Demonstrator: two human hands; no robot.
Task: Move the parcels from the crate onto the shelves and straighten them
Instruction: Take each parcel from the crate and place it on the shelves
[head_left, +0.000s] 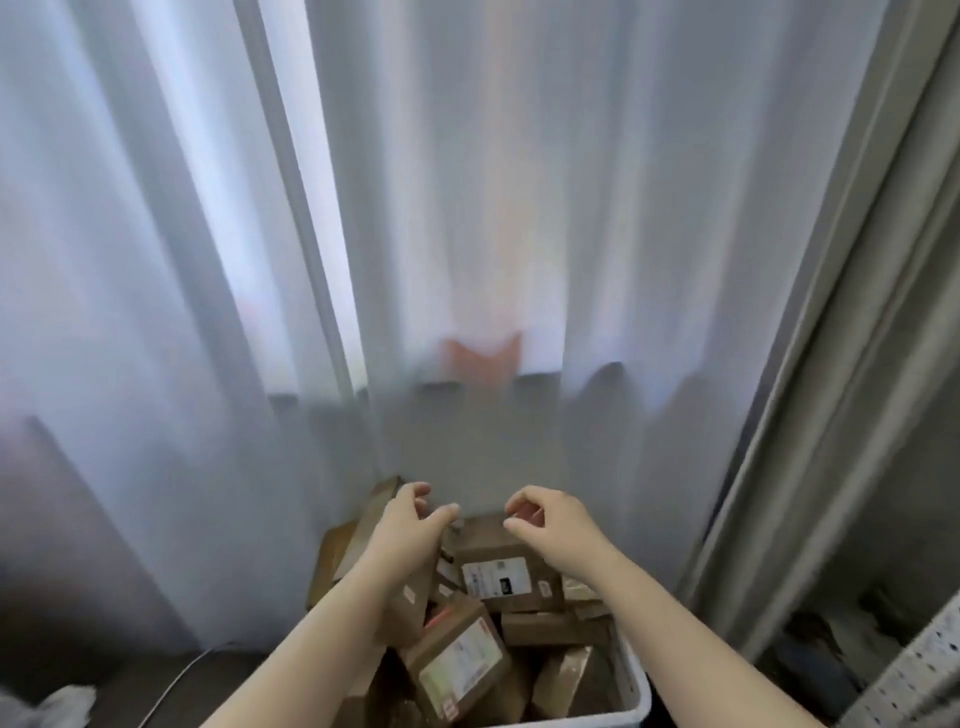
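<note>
Just the one camera here, strapped to the person's head, so you get their own eye line, facing forward and tipped down. It's a wide-angle lens and it shows: the curtain (467, 208) folds fan outward, and the grey upright (821, 364) on the right leans hard. The curtain is straight ahead and close, filling the top two thirds. Both forearms come in from the bottom edge, with the left hand (410, 525) and right hand (550, 519) low centre, near the lens. The crate (638, 691) of parcels (498, 577) sits right under them, seen steeply from above and cut off by the bottom edge. The whole picture is a bit blurry.
</note>
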